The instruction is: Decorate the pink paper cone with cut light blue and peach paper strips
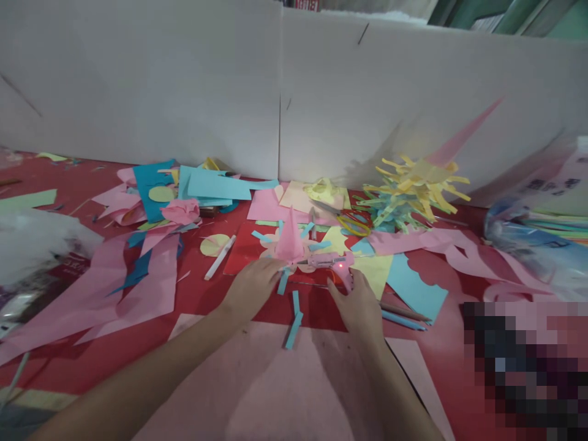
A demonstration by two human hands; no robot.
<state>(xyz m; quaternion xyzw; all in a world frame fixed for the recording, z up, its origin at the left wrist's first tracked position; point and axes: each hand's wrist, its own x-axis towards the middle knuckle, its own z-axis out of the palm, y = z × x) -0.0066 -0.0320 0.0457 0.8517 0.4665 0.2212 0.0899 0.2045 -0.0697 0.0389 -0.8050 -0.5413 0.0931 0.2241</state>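
Note:
My right hand [361, 301] is wrapped round the handle of a pink glue gun [340, 267] with a small red light lit. Its nozzle points left at the base of a pink paper cone [290, 240]. The cone stands upright on a pale scalloped paper flower [269, 248] with blue strips [320, 245] sticking out around it. At the flower's near left edge, my left hand [255, 285] has its fingers closed against the paper, beside a blue strip [283, 282]. Its fingertips are partly hidden. Loose folded blue strips [294, 324] lie nearer to me.
A yellow-and-blue fringed paper piece with a pink cone [413, 190] stands at the back right. Yellow-handled scissors [353, 225], a white marker [220, 257], pencils [404, 318] and paper scraps [151, 275] surround the work. A white board [184, 86] closes off the back.

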